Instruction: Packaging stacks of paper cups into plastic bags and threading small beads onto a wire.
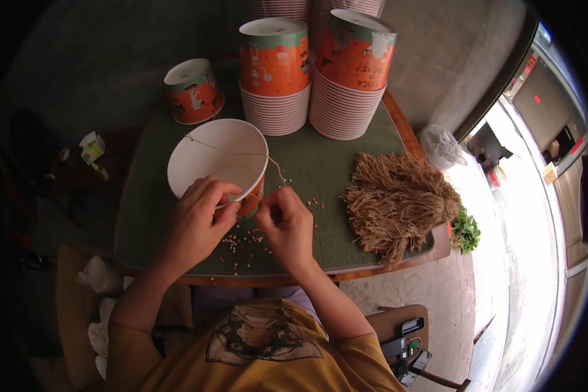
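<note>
A white-lined paper bucket (196, 157) with an orange printed outside stands tilted, its mouth facing up and toward me. My left hand (202, 219) is closed at the near rim, fingertips and thumb pinching the edge. Just right of it, my right hand (285, 225) is closed in a pinch on a thin tan string (277, 167). That string spans the bucket's mouth from the far left rim, then loops past the right rim down to my right hand. Its end by the near rim is partly hidden by my fingers. Small red and white beads (235, 244) lie scattered below my hands.
Two tall stacks of upside-down orange buckets (274, 68) (354, 62) stand at the back. A single upturned bucket (195, 91) is left of them. A thick bundle of tan strings (398, 202) covers the right of the green-topped table (150, 228). A stool (405, 320) holds phones.
</note>
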`<state>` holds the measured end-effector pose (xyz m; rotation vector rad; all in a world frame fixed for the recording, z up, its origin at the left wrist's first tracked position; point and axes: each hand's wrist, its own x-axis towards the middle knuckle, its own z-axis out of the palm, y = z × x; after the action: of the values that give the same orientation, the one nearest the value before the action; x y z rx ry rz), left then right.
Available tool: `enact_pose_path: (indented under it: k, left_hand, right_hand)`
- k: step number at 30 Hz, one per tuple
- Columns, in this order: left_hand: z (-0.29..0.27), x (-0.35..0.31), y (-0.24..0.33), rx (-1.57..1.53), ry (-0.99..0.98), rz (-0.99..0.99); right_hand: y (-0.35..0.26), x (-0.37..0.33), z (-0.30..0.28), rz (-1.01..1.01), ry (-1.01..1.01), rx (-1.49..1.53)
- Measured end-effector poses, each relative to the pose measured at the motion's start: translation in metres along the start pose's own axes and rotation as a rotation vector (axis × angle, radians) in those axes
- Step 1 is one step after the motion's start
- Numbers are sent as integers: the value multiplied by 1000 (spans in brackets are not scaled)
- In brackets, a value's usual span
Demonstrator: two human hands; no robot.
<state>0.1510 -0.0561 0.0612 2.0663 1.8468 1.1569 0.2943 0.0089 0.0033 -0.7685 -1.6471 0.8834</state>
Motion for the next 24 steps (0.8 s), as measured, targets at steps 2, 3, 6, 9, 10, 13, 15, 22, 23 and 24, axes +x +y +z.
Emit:
enact_pose_path:
  k: [2,3,6,9,10,13,15,22,23,24]
  left_hand:
    - [0,0,0,-9,-1,-4]
    - [0,0,0,-18,-2,-7]
    - [0,0,-1,-9,-1,-2]
    - [0,0,-2,3,0,-5]
    - [0,0,-2,2,1,-5]
    - [-4,2,0,-20,-4,8]
    - [-11,10,1,-115,-97,-71]
    - [-17,43,-19,-188,-422,-214]
    - [-17,46,-20,-204,-504,-247]
    - [-17,47,-19,-205,-504,-245]
  right_hand:
    - [1,0,1,2,-2,12]
    - [2,1,1,-6,-3,2]
    - [2,2,4,-7,-4,6]
    - [3,3,6,-2,-14,23]
    - [3,4,7,-5,-22,24]
    - [7,5,9,18,-29,17]
    - [6,6,9,13,-33,2]
    - [3,8,10,16,-56,-18]
    - [3,8,9,15,-54,-20]
    - [4,8,9,17,-65,-32]
